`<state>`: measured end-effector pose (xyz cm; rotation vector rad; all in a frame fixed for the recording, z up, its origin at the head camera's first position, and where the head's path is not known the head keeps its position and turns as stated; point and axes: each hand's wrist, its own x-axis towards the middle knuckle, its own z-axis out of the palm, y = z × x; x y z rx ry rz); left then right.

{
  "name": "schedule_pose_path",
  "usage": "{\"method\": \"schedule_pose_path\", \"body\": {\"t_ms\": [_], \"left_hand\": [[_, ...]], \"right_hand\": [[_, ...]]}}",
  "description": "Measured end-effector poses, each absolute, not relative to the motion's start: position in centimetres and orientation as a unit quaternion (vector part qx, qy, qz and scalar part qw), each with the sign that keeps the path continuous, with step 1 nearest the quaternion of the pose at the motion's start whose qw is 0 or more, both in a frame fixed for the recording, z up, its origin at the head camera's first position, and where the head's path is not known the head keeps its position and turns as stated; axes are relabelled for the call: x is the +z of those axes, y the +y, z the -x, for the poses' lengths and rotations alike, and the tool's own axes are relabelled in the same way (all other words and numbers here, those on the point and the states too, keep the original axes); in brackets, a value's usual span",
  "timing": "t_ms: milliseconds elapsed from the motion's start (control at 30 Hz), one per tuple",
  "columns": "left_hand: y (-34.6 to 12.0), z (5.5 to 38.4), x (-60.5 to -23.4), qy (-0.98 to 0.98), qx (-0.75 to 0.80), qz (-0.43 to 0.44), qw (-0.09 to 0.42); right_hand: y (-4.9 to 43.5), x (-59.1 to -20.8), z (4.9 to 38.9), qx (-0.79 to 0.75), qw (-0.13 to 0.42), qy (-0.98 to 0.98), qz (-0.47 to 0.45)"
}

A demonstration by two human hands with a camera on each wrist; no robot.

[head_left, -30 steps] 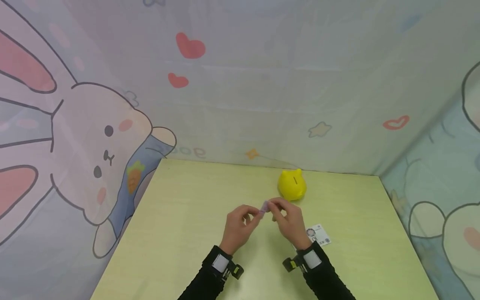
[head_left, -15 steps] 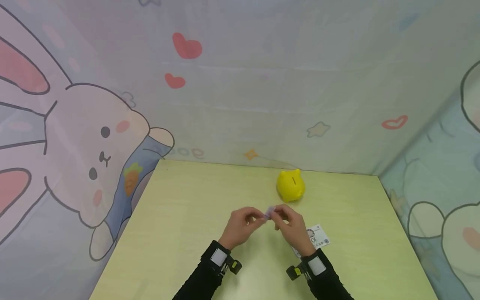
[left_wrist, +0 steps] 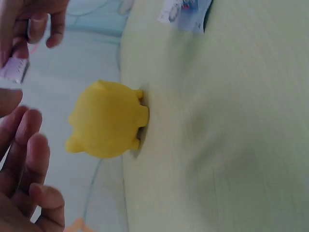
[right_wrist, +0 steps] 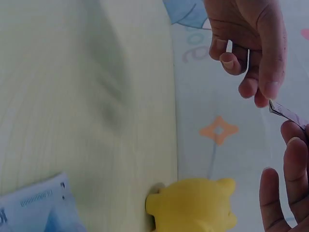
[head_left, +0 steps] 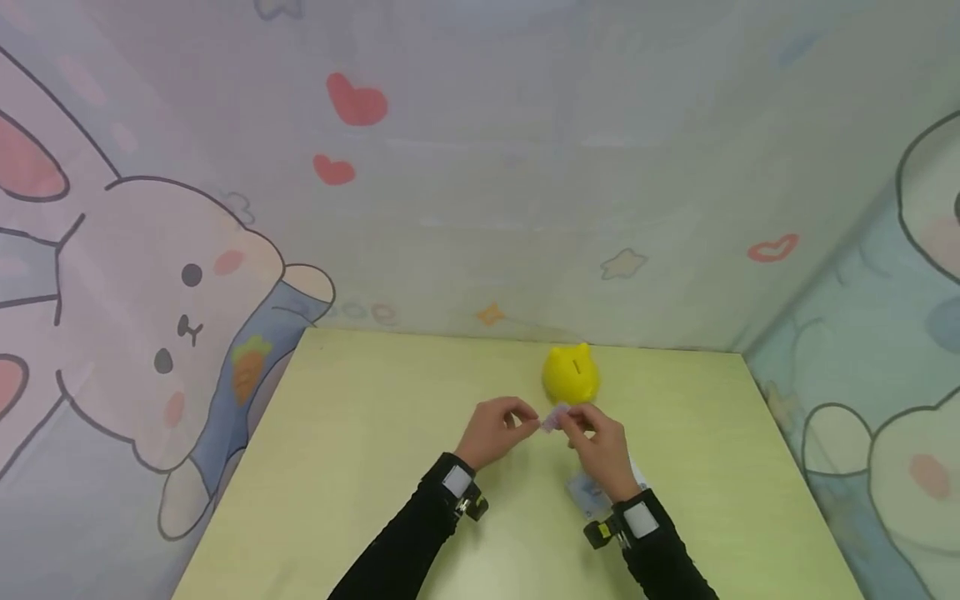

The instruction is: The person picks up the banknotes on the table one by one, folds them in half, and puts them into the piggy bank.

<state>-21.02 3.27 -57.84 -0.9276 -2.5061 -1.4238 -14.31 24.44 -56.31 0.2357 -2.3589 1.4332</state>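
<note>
Between the thumb and finger of my right hand [head_left: 603, 450] is a small folded purple banknote [head_left: 556, 417], pinched near its right end. My left hand [head_left: 495, 433] has its thumb and fingertips close to the note's other end. In the left wrist view a narrow gap shows between the folded banknote [left_wrist: 15, 71] and my left fingers [left_wrist: 36, 150], which are loosely curled. Just behind the hands stands a yellow piggy bank [head_left: 571, 375], its dark slot on top. The same piggy bank [right_wrist: 193, 205] shows low in the right wrist view.
Flat on the pale yellow table [head_left: 375, 467], partly hidden under my right hand and wrist, lies blue-white paper money [head_left: 588, 495]. A printed cloth backdrop [head_left: 480, 167] rises behind the table and along its sides.
Both hands have shifted slightly, and the folded note has moved a little to the right relative to the piggy bank. My left fingertips, earlier on the note, are now at its end.
</note>
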Motion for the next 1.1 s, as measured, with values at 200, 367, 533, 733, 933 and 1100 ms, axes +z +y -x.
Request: {"method": "schedule_pose_path", "body": {"t_ms": [200,367,533,733,933,1100], "left_hand": [[5.1,23.0,-57.9,-0.859,-0.447,0.231,0.095],[6.7,24.7,-58.6,-0.889,-0.398,0.209,0.089],[8.4,26.7,-60.2,-0.907,-0.348,0.224,0.079],[9.8,28.7,-60.4,-0.922,-0.296,0.248,0.039],[10.5,29.5,-59.6,-0.933,-0.252,0.256,0.001],[11.0,29.9,-59.6,-0.932,-0.248,0.266,-0.010]], "right_hand": [[26.9,-56.2,15.5,0.476,0.230,-0.846,-0.074],[27.8,-55.6,17.0,0.452,0.253,-0.854,-0.052],[28.2,-55.4,18.2,0.433,0.265,-0.861,-0.034],[28.4,-54.9,20.1,0.400,0.278,-0.872,-0.042],[28.5,-54.6,21.6,0.389,0.238,-0.890,-0.006],[28.5,-54.2,22.2,0.381,0.212,-0.900,0.008]]}}
